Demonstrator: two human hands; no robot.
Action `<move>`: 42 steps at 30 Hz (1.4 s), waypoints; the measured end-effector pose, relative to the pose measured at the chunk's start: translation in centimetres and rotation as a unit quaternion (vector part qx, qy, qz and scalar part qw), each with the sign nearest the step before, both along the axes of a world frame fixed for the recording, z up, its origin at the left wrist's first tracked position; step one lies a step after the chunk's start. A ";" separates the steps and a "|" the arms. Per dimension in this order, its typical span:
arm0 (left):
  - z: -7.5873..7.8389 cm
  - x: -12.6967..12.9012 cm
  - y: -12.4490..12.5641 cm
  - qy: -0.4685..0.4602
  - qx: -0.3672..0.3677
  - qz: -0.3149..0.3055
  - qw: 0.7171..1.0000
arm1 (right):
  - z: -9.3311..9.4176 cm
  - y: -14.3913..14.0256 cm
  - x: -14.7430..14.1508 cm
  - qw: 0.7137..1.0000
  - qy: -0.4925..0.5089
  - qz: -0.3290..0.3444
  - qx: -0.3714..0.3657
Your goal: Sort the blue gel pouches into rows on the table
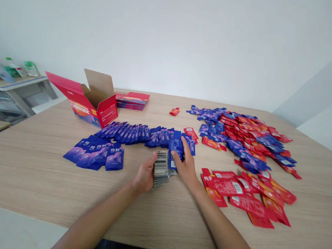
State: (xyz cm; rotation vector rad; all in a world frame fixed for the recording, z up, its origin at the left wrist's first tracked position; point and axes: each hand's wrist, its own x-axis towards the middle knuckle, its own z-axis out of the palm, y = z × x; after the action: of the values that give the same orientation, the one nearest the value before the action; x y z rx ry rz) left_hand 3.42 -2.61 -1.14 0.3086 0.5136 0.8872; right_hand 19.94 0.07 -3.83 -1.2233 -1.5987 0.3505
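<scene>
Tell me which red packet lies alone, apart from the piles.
The small red packet at the far middle of the table, between the flat box stack and the mixed pile; nothing touches it.

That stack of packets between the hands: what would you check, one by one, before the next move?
1. Left hand braces the stack of packets from its side: ok.
2. Right hand has fingers on the top blue packet: ok.
3. Stack squared up: not ok, its edges look fanned.
4. Stack holds only blue packets: cannot tell, only silvery edges show below the top one.
5. Row of blue packets lies just behind the stack, within reach: ok.
6. Red packets lie apart, to the right of the right hand: ok.
</scene>
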 end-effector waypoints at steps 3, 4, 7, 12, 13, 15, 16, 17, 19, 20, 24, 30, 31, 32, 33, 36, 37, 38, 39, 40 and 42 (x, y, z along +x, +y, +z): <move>0.2 -0.2 0.3 -0.015 -0.001 0.028 0.999 | -0.3 -0.3 0.0 0.994 -0.100 0.035 0.034; 0.2 -0.3 0.5 -0.021 -0.002 0.040 0.999 | -0.4 -0.5 -0.1 0.988 -0.137 0.044 0.052; 0.3 -0.6 0.9 -0.035 -0.004 0.066 0.997 | -0.3 -1.2 -0.6 0.966 -0.228 0.074 0.100; 0.1 -0.8 0.9 -0.025 -0.005 0.075 0.997 | 0.3 -2.1 -1.5 0.948 -0.275 0.103 0.124; 0.0 -0.8 0.8 -0.027 -0.009 0.062 0.998 | 0.3 -2.2 -1.6 0.948 -0.275 0.101 0.122; -0.1 -0.7 0.6 -0.034 -0.019 0.031 0.999 | 0.4 -2.1 -1.6 0.950 -0.273 0.091 0.119; -0.2 -0.6 0.5 -0.040 -0.022 0.016 0.999 | 0.4 -2.0 -1.6 0.952 -0.270 0.082 0.119; -0.3 -0.5 0.4 -0.047 -0.021 0.004 0.999 | 0.3 -1.9 -1.6 0.953 -0.268 0.071 0.119; -0.3 -0.3 0.3 -0.060 -0.005 -0.008 0.998 | 0.2 -1.8 -1.6 0.957 -0.261 0.043 0.118; -0.4 -0.2 0.3 -0.063 0.005 -0.008 0.998 | 0.0 -1.7 -1.7 0.960 -0.253 0.022 0.116; -0.7 0.2 0.1 -0.057 0.022 0.008 0.998 | -0.5 -1.7 -1.8 0.970 -0.187 -0.081 0.133; -0.5 -0.5 0.2 -0.036 0.014 0.055 0.998 | -0.4 -2.2 -1.9 0.952 -0.247 0.057 0.172; -0.2 -0.7 0.4 -0.028 0.015 0.066 0.997 | -0.3 -2.3 -2.0 0.947 -0.259 0.063 0.179; 0.0 -1.0 0.5 -0.020 0.013 0.075 0.997 | -0.2 -2.5 -2.3 0.943 -0.269 0.067 0.185; 0.3 -1.3 0.7 -0.014 0.009 0.083 0.996 | -0.2 -2.7 -2.5 0.940 -0.277 0.072 0.189; 0.7 -2.0 1.3 -0.006 -0.011 0.116 0.993 | 0.2 -3.0 -3.0 0.935 -0.286 0.099 0.184; 0.8 -2.3 1.5 -0.008 -0.014 0.132 0.991 | 0.4 -3.1 -3.1 0.934 -0.289 0.112 0.180; 0.7 -2.4 1.6 -0.010 -0.014 0.150 0.988 | 0.6 -3.2 -3.1 0.932 -0.292 0.125 0.176; 0.7 -2.6 1.8 -0.013 -0.013 0.167 0.986 | 0.8 -3.2 -3.0 0.929 -0.295 0.137 0.175; 0.7 -2.7 1.9 -0.014 -0.011 0.178 0.984 | 0.9 -3.2 -2.9 0.927 -0.297 0.148 0.174; 0.5 -2.8 2.0 -0.013 -0.016 0.188 0.982 | 1.0 -3.2 -2.8 0.925 -0.297 0.159 0.176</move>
State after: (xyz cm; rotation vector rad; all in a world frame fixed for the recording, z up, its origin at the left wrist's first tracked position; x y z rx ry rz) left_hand 0.65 -0.58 -0.62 0.1706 0.5712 1.2461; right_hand 17.17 -3.12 -2.80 -0.8222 -2.2774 -0.1320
